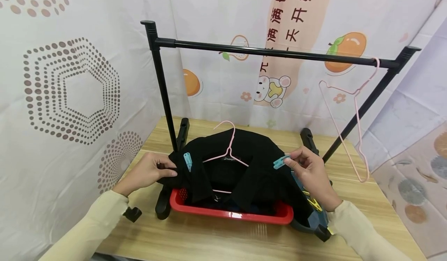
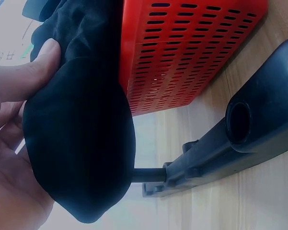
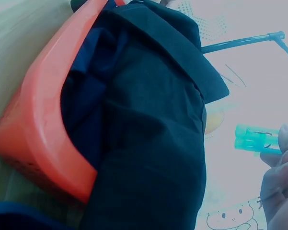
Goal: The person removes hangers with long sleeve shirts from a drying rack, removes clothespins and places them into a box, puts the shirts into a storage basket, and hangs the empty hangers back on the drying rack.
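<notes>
A black open-fronted top [image 1: 258, 148] lies over a red basket [image 1: 230, 215], with a pink hanger [image 1: 229, 151] inside its neck. My left hand [image 1: 148, 171] pinches the top's edge at the left; in the left wrist view the thumb [image 2: 49, 55] lies on the black cloth [image 2: 81, 143] and the other fingers are behind it. Beside that hand, a light blue clothespin [image 1: 187, 161] sits on the top's left shoulder. My right hand [image 1: 309, 171] holds another light blue clothespin [image 1: 280, 162] between thumb and fingers, near the right shoulder; in the right wrist view this clothespin [image 3: 256, 138] is apart from the cloth.
A black clothes rack [image 1: 272, 52] stands over the basket, its feet on the wooden table [image 1: 195, 237]. Another pink hanger [image 1: 357, 92] hangs at the rack's right end. A dark blue container [image 1: 316, 218] with yellow clothespins [image 1: 315, 204] stands right of the basket, partly covered by cloth.
</notes>
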`<state>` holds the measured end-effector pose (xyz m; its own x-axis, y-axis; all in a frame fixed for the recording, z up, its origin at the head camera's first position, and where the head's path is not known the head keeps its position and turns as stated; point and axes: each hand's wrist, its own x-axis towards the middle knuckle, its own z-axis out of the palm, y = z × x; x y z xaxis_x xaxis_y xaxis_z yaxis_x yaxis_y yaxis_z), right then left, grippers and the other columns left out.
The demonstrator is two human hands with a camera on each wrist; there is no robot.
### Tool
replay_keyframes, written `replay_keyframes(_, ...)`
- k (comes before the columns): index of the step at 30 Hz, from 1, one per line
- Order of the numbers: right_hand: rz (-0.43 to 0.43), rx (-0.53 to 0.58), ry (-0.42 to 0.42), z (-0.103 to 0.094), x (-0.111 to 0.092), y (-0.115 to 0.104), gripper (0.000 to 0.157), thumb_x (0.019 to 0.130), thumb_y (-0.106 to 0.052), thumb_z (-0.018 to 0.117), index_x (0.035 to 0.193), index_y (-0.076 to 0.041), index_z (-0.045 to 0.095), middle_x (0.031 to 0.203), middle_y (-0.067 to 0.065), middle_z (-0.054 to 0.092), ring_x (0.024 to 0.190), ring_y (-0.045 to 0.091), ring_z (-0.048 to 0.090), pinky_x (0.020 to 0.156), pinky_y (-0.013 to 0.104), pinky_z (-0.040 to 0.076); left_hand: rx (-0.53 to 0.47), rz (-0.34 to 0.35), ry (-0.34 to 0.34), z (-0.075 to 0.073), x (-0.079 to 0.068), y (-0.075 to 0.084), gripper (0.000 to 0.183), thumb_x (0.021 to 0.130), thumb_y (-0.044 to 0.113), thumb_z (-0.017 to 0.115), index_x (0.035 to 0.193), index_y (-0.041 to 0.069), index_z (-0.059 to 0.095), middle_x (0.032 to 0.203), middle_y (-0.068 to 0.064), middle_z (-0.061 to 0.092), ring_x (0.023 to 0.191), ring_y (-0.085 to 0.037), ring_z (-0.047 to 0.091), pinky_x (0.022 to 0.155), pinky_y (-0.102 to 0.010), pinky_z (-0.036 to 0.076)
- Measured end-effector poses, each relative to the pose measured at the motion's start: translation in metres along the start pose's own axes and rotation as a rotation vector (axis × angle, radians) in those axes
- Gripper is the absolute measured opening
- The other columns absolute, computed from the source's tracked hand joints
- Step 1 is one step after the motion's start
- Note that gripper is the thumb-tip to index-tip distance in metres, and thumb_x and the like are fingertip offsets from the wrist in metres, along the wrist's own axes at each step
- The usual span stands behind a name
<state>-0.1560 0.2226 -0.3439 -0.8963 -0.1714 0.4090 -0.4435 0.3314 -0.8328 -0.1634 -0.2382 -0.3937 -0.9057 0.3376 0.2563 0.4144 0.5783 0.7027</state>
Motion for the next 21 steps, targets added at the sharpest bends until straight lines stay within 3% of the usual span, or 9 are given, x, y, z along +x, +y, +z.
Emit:
replay_keyframes(10, 0.070, -0.137, -0.032, -0.004, -0.005, 0.003, 0.023, 0.090, -0.014, 0.067, 0.108, -0.001, 0.061, 0.084, 0.018, 0.062, 0.055, 0.016, 0.050, 0.045, 0.028, 0.041, -0.004, 0.025, 0.022, 0.001, 0.000, -0.003, 0.009, 0.078, 0.021, 0.080, 0.080, 0.028, 0.075, 0.073, 0.012, 0.067, 0.061, -0.011, 0.054, 0.053, -0.028, 0.046)
replay_keyframes(21, 0.138, -0.156, -0.041, -0.009, -0.005, 0.015, 0.030, 0.092, -0.020, 0.066, 0.116, -0.002, 0.062, 0.093, 0.017, 0.065, 0.055, 0.023, 0.051, 0.044, 0.029, 0.044, -0.008, 0.018, 0.022, 0.002, -0.001, -0.001, 0.013, 0.077, 0.019, 0.080, 0.079, 0.031, 0.074, 0.075, 0.014, 0.068, 0.063, -0.011, 0.055, 0.053, -0.028, 0.047)
